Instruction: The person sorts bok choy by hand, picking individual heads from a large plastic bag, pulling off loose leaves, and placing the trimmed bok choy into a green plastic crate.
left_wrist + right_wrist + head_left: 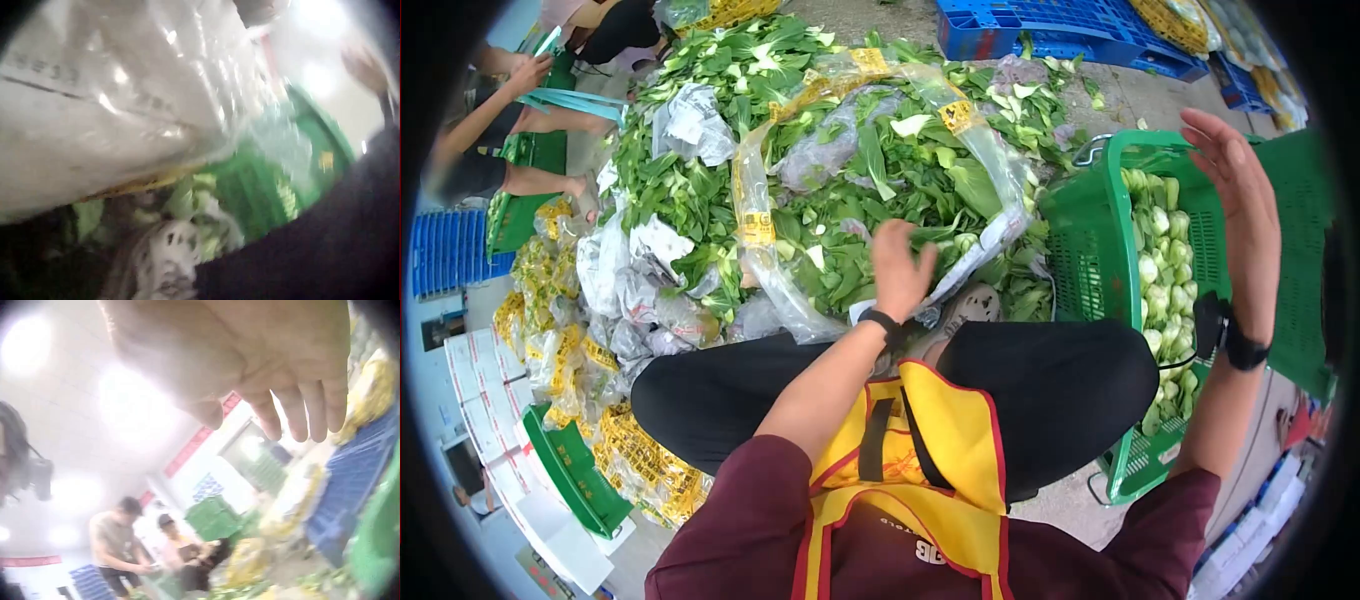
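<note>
In the head view my left hand [900, 268] is over the near part of a large clear plastic bag [752, 195] with yellow printed labels, spread open around leafy greens [840, 265]. Its thumb stands apart from the fingers, with no object visible in its grasp. The bag's shiny film [156, 81] fills much of the left wrist view. My right hand [1238, 180] is raised above the right side of a green crate [1115, 200], fingers straight. Rows of bok choy [1165, 260] lie in that crate. The right wrist view shows the same hand [262, 362] holding nothing.
A wide pile of loose leaves [690, 200] surrounds the bag. Crumpled plastic bags [635, 320] lie at my left, with yellow-printed packaging [560, 350] beyond. Blue pallets [1050, 35] stand at the far side. My shoe [972, 312] is by the bag's near rim. Other people [119, 540] work nearby.
</note>
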Tool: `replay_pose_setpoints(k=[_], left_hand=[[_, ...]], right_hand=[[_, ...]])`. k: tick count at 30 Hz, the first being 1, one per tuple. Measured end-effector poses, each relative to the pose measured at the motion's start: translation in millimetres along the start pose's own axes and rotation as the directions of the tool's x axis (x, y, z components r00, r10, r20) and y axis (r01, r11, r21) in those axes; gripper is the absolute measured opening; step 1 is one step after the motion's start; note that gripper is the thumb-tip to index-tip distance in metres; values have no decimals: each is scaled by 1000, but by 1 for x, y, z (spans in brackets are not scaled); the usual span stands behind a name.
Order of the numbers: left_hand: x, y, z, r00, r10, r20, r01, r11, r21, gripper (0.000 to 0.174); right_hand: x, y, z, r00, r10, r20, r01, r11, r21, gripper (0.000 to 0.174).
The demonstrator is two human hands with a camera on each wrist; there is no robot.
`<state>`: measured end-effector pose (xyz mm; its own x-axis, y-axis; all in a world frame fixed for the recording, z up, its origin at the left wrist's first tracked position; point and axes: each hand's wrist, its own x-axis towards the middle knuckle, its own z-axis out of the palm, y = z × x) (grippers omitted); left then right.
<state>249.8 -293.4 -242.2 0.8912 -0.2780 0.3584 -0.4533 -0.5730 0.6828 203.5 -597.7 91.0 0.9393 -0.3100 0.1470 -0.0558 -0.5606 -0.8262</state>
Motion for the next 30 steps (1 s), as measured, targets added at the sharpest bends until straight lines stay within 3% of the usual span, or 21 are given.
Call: replay_pose_setpoints(k=[2, 4, 7, 8, 10, 11, 12, 13, 14, 15, 16, 17, 18, 19, 20, 22, 23, 24, 26, 28, 30], left_hand=[[-13, -7, 8, 891, -90, 444, 117, 993, -33, 36], [-9, -14, 3, 899, -140, 416, 132, 990, 47, 39], [-26, -64, -3, 863, -320, 390, 241, 941, 238, 44], [-32, -87, -5, 808, -397, 435, 328, 917, 228, 48], [-36, -124, -18, 721, -471, 508, 575, 816, -59, 55], [-31, -127, -29, 572, -583, 577, 792, 576, -202, 47], [-38, -143, -25, 580, -586, 566, 813, 379, -441, 42], [-26, -129, -46, 503, -571, 648, 819, 76, -569, 41], [-12, -112, -67, 444, -521, 729, 743, -240, -625, 42], [-7, -107, -70, 492, -495, 716, 633, -361, -685, 44], [0, -98, -74, 506, -494, 707, 621, -360, -696, 44], [11, -86, -80, 566, -472, 676, 672, -212, -710, 48], [23, -74, -83, 619, -441, 650, 703, -57, -709, 52], [30, -61, -79, 773, -413, 481, 630, 412, -658, 60], [37, -55, -82, 924, -155, 350, 337, 764, -551, 61], [58, -40, -95, 863, -174, 475, 426, 755, -498, 51], [59, -65, -75, 934, -275, 228, 341, 875, -344, 41], [68, -46, -91, 842, -516, 159, 522, 700, -488, 36], [57, -67, -55, 859, -511, -25, 467, 803, -370, 34], [42, -63, -4, 870, -336, 361, 461, 815, -352, 33], [27, -44, 44, 728, -299, 617, 513, 834, -201, 38]], right_hand=[[-13, -58, 26, 956, -79, 284, -7, 957, 290, 58], [-29, -118, 49, 837, 19, 547, -343, 797, 497, 53], [-37, -176, 62, 583, 148, 799, -725, 538, 429, 44], [-37, -178, 68, 601, 158, 784, -716, 544, 439, 43], [-34, -174, 82, 647, 158, 746, -680, 563, 470, 40], [-33, -167, 91, 670, 157, 725, -662, 568, 489, 39], [-32, -157, 101, 695, 157, 702, -643, 572, 509, 39], [-29, -118, 131, 678, 122, 725, -650, 560, 514, 43], [-31, -90, 167, 702, 232, 673, -660, 567, 493, 40], [-33, -47, 208, 721, 313, 619, -643, 634, 429, 48], [-38, -2, 243, 762, 274, 586, -552, 749, 367, 64], [-41, 16, 287, 795, 437, 420, -541, 824, 167, 74], [-42, 56, 323, 816, 433, 382, -466, 885, -9, 84], [-45, 62, 338, 848, 378, 371, -396, 918, -31, 75], [-41, 66, 335, 843, 383, 379, -399, 916, -38, 75], [-25, 84, 318, 836, 401, 375, -482, 862, 154, 61], [-15, 100, 303, 862, 401, 310, -469, 864, 185, 55], [3, 115, 283, 891, 387, 237, -436, 873, 216, 49], [25, 121, 243, 913, 395, 101, -407, 872, 273, 47], [34, 106, 214, 885, 383, 266, -461, 802, 379, 48], [32, 86, 216, 824, 454, 339, -552, 779, 299, 33]])
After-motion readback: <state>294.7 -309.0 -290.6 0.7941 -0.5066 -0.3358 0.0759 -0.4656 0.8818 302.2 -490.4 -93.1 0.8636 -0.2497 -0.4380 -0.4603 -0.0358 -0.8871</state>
